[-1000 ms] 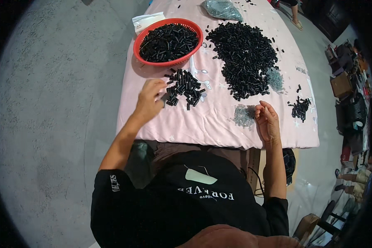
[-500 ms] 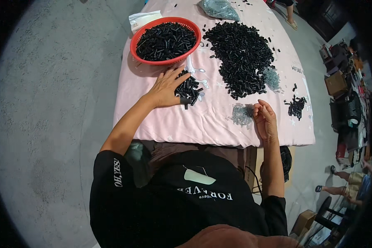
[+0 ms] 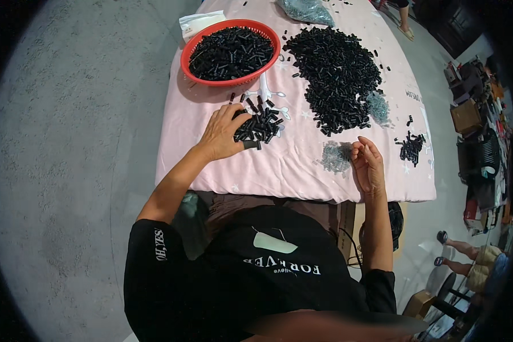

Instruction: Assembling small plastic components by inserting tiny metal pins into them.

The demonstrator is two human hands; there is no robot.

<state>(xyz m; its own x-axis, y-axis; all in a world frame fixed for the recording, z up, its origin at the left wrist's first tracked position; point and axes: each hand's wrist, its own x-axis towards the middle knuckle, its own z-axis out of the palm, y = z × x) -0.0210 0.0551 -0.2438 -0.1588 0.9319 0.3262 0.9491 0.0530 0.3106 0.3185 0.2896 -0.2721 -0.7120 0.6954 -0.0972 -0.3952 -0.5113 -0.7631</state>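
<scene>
My left hand (image 3: 221,135) is open, with its fingers spread and bent around the left side of a small pile of black tube-like pieces (image 3: 263,123). A black cover (image 3: 251,145) sits on its thumb, which lies against the near side of that pile. To the right, my right hand (image 3: 369,165) rests on its side with the fingers curled in. Whatever it may hold is too small or hidden to make out. Close beside its fingertips is a flat heap of small clear, greyish pieces (image 3: 334,157).
A red plastic basket (image 3: 187,71) full of black pieces stands at the far left by a white packet (image 3: 195,23). A big black heap (image 3: 339,80) lies right of centre, with more clear pieces (image 3: 378,107) and a small black pile (image 3: 410,148) beyond. A clear bag (image 3: 306,11) lies behind.
My left hand has drawn back toward me and its fingers have bent, uncovering more loose black pieces at the far edge of the small pile. The right hand is almost unchanged.
</scene>
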